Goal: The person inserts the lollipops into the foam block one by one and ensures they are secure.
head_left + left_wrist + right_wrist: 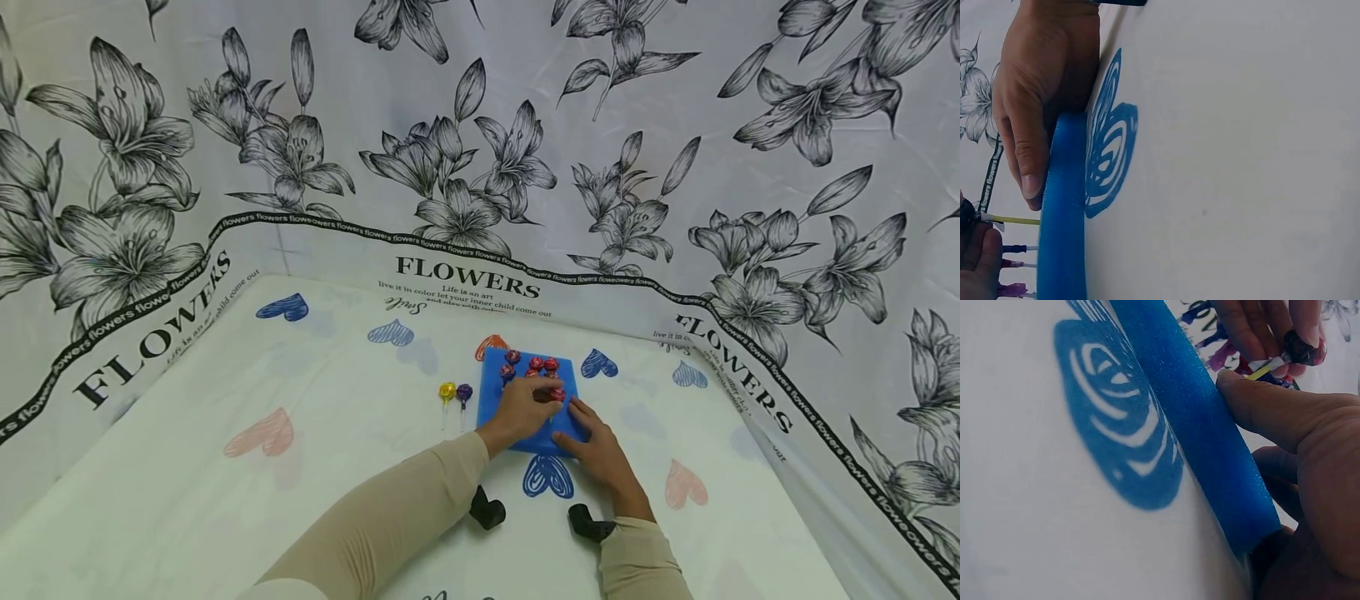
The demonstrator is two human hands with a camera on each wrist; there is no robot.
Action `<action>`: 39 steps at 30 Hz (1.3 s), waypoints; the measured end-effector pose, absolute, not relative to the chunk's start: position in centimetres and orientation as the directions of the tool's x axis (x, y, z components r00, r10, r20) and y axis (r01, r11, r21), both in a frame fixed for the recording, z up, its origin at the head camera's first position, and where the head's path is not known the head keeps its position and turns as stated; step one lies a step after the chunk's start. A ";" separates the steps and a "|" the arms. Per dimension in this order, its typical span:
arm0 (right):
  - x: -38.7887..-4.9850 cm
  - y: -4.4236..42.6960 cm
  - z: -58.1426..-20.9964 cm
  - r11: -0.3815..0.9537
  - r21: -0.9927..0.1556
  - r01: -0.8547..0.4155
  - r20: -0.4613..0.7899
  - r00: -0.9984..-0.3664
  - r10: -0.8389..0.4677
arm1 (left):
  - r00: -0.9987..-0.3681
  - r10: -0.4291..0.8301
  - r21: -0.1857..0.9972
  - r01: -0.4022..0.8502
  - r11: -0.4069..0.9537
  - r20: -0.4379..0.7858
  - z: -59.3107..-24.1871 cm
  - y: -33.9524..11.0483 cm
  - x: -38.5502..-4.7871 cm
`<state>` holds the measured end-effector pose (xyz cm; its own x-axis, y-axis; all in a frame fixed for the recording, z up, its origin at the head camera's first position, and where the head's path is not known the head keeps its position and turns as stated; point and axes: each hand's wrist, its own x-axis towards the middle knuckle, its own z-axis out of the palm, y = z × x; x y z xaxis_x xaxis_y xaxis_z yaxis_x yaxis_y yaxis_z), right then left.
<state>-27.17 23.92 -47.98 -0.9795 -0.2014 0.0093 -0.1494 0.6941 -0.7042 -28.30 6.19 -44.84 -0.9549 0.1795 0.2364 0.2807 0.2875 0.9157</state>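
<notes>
A blue foam block [491,417] lies on the table with several red-wrapped lollipops [513,357] standing in it on their sticks. Over the block, my left hand [517,410] pinches a lollipop [1300,350] with a dark and red wrapper by its head. Its yellow stick [1019,220] reaches down to the block's top; whether the tip is inside is hidden. My right hand [600,446] rests against the near right corner of the block, its thumb [1260,406] at the top edge and its other fingers partly hidden.
Left of the block, a yellow lollipop [447,390] and a purple lollipop [464,392] lie side by side. The white cloth [360,517] has printed hearts. A flower-printed curtain [465,125] rises behind. Black pieces [489,508] sit by both wrists.
</notes>
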 end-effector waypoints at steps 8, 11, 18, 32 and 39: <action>-27.4 23.7 -48.0 0.694 -0.705 -0.149 0.009 -0.979 -0.202 | -0.959 0.181 0.911 0.267 0.315 0.218 -45.3 6.2 -28.2; -27.5 23.6 -48.1 0.701 -0.698 -0.149 0.008 -0.980 -0.200 | -0.960 0.178 0.916 0.262 0.304 0.215 -45.6 6.1 -28.3; -27.6 23.5 -48.0 0.700 -0.698 -0.152 0.014 -0.980 -0.198 | -0.961 0.176 0.911 0.262 0.318 0.215 -45.7 6.1 -28.5; -27.3 23.7 -47.8 0.701 -0.698 -0.146 0.007 -0.980 -0.198 | -0.957 0.180 0.925 0.269 0.267 0.226 -44.6 6.0 -28.6; -27.2 23.9 -48.1 0.697 -0.702 -0.143 0.005 -0.981 -0.196 | -0.951 0.166 0.929 0.293 0.226 0.260 -43.8 5.8 -28.6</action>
